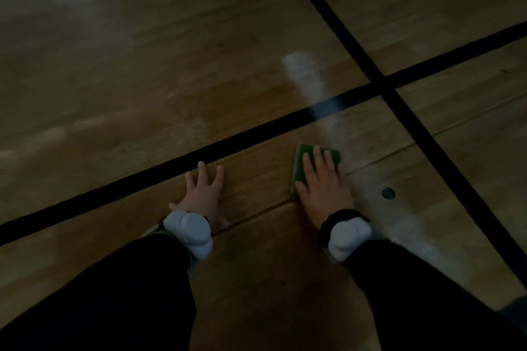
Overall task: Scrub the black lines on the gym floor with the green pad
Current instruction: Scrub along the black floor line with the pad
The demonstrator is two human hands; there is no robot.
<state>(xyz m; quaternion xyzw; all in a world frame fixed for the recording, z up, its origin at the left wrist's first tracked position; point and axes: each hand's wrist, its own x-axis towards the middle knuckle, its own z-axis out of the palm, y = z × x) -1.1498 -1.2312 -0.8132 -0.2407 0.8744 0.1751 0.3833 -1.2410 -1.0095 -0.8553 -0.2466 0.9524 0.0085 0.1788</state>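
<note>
A: Item: green pad point(299, 168), lying flat on gym floor point(142, 80), just short of the black line point(199, 152). Handling?

B: Judged light, soft, compressible. It is pressed under the flat right hand point(323, 188); left hand point(204, 194) is spread on bare wood, nothing held.
</note>
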